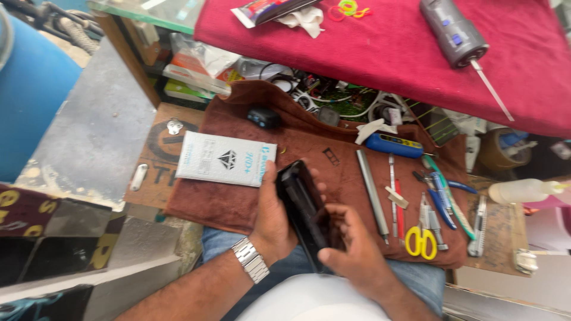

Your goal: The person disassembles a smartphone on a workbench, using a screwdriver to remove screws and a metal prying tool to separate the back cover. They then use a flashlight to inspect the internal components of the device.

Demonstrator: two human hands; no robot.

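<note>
A black phone (pixel 303 205) is held over a brown cloth (pixel 238 199) spread on a low work board. My left hand (pixel 272 223), with a metal watch on the wrist, grips the phone from its left side. From the lower right, my right hand (pixel 351 249) holds the phone's near end, thumb on its face. Just left of the phone a flat white box (pixel 223 159) lies on the cloth.
Right of the phone lie a metal rod (pixel 372 193), several screwdrivers and tweezers, and yellow-handled scissors (pixel 421 242). A blue tester (pixel 394 145) sits behind them. A red-covered counter (pixel 386 53) carries a grey tool (pixel 453 32). A white squeeze bottle (pixel 523 191) stands at right.
</note>
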